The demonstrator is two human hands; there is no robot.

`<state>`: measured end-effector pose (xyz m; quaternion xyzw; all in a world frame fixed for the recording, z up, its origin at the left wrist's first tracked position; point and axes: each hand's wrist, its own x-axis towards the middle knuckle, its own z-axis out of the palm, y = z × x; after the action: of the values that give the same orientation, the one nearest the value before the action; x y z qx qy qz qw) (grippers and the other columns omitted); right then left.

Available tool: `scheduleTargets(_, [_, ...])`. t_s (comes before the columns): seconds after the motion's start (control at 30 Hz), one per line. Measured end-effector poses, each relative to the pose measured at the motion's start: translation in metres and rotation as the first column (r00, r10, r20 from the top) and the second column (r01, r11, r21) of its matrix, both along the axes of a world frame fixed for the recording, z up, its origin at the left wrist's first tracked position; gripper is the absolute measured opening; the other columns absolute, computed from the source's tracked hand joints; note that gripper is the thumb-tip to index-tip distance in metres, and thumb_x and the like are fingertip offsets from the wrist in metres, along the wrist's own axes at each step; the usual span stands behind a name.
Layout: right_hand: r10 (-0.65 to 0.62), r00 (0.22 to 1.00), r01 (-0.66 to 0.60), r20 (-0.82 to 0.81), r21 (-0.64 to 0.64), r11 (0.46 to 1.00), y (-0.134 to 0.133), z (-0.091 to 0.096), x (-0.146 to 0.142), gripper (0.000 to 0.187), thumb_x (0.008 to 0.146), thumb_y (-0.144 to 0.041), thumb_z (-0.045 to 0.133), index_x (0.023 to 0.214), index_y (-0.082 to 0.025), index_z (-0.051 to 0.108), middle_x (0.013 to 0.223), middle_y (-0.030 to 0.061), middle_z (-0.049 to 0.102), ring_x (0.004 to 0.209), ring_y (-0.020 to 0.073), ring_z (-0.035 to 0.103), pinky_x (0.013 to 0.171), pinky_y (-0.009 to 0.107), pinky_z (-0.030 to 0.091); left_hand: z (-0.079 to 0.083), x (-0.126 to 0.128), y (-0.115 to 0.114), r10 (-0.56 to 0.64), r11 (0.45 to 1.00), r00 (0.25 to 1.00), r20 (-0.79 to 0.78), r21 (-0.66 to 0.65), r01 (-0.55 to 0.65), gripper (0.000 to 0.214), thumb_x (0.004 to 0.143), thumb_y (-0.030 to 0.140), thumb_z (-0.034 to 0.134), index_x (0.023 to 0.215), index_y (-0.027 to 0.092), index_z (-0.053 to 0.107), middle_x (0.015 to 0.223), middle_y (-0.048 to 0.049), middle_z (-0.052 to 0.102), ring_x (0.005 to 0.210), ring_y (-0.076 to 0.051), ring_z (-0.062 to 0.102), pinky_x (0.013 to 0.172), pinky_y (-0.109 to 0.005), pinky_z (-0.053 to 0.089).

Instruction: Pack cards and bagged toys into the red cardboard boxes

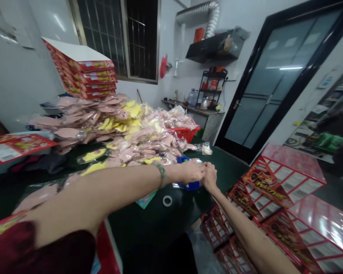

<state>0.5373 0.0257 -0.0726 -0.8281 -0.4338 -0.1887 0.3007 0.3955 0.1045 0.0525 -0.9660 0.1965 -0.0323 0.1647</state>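
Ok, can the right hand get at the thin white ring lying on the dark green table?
Probably yes: the right hand is close to the thin white ring, over bare dark green table. The blue plastic object and left forearm lie nearby but seem not to block it.

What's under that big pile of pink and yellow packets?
The pile sits on a dark green tabletop, and a red basket shows at its far edge. Whatever else lies beneath is hidden by the packets.

Room to pass over dark green table (157, 220) below the hands (201, 174); heaped pink plastic packets (137, 140) block the way beyond
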Motion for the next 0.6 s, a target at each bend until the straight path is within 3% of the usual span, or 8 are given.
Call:
scheduleTargets(0.07, [0.007, 0.999, -0.002, -0.042, 0.125, 0.992, -0.002, -0.006, 0.007, 0.016, 0.082, -0.030, 0.057, 0.077, -0.015, 0.057, 0.089, 0.0024, 0.056, 0.081, 0.0149, 0.050, 0.070, 0.029, 0.040, -0.020, 0.021, 0.002, -0.016, 1.000, 0.999, -0.041, 0.013, 0.017, 0.057, 0.053, 0.020, 0.079, 0.105, 0.006, 0.058, 0.111, -0.0196, 0.060, 0.100, -0.029, 0.056, 0.081, -0.038, 0.043])
scheduleTargets(0.1, [0.011, 0.998, 0.001, -0.063, 0.192, 0.981, -0.003, -0.008, 0.011, 0.018, 0.082, -0.031, 0.057, 0.074, -0.014, 0.055, 0.086, 0.0016, 0.055, 0.077, 0.0135, 0.051, 0.068, 0.028, 0.041, -0.027, 0.028, 0.003, -0.013, 1.000, 0.998, -0.058, 0.019, 0.015, 0.056, 0.054, 0.024, 0.080, 0.103, 0.006, 0.058, 0.107, -0.0184, 0.062, 0.097, -0.028, 0.058, 0.082, -0.039, 0.043])
scheduleTargets(0.2, [0.026, 0.993, 0.020, -0.114, 0.387, 0.922, -0.007, -0.008, 0.023, 0.024, 0.082, -0.028, 0.055, 0.063, -0.015, 0.050, 0.076, 0.0001, 0.054, 0.070, 0.0117, 0.051, 0.064, 0.026, 0.043, -0.042, 0.042, 0.010, 0.025, 0.999, 0.995, -0.100, 0.028, -0.022, 0.036, 0.076, 0.034, 0.066, 0.101, 0.009, 0.058, 0.101, -0.0113, 0.063, 0.092, -0.023, 0.059, 0.085, -0.042, 0.045])
scheduleTargets(0.3, [0.033, 0.992, 0.041, -0.122, 0.556, 0.830, -0.016, 0.014, 0.035, 0.023, 0.077, -0.025, 0.053, 0.056, -0.018, 0.045, 0.071, 0.0010, 0.053, 0.068, 0.0139, 0.052, 0.062, 0.028, 0.043, -0.050, 0.051, 0.020, 0.067, 0.998, 0.987, -0.148, 0.014, -0.065, 0.031, 0.085, 0.034, 0.055, 0.107, 0.013, 0.057, 0.108, -0.0089, 0.060, 0.097, -0.021, 0.058, 0.085, -0.043, 0.048])
scheduleTargets(0.37, [0.011, 0.994, 0.065, -0.111, 0.660, 0.748, -0.028, 0.045, 0.044, 0.018, 0.075, -0.023, 0.052, 0.059, -0.019, 0.045, 0.067, 0.0000, 0.051, 0.067, 0.0145, 0.053, 0.063, 0.029, 0.043, -0.052, 0.057, 0.024, 0.083, 0.996, 0.977, -0.194, -0.015, -0.088, 0.032, 0.085, 0.034, 0.056, 0.110, 0.013, 0.055, 0.112, -0.0095, 0.058, 0.099, -0.021, 0.058, 0.085, -0.043, 0.049])
scheduleTargets(0.5, [-0.037, 0.996, 0.086, -0.078, 0.833, 0.546, -0.066, 0.134, 0.052, 0.006, 0.080, -0.024, 0.046, 0.078, -0.021, 0.040, 0.073, -0.0022, 0.052, 0.057, 0.0109, 0.056, 0.055, 0.026, 0.042, -0.048, 0.069, 0.024, 0.102, 0.982, 0.953, -0.286, -0.122, -0.142, 0.031, 0.085, 0.033, 0.055, 0.111, 0.015, 0.055, 0.113, -0.0087, 0.058, 0.097, -0.020, 0.059, 0.083, -0.042, 0.050])
scheduleTargets(0.6, [0.206, 0.978, -0.123, 0.043, 0.911, 0.392, -0.091, 0.191, 0.023, 0.016, 0.078, -0.021, 0.050, 0.083, -0.023, 0.036, 0.076, -0.0008, 0.059, 0.043, 0.0096, 0.055, 0.040, 0.022, 0.039, -0.030, 0.066, 0.020, 0.117, 0.941, 0.947, -0.298, -0.271, -0.201, 0.033, 0.085, 0.034, 0.055, 0.112, 0.015, 0.054, 0.114, -0.0088, 0.058, 0.100, -0.022, 0.058, 0.085, -0.045, 0.049])
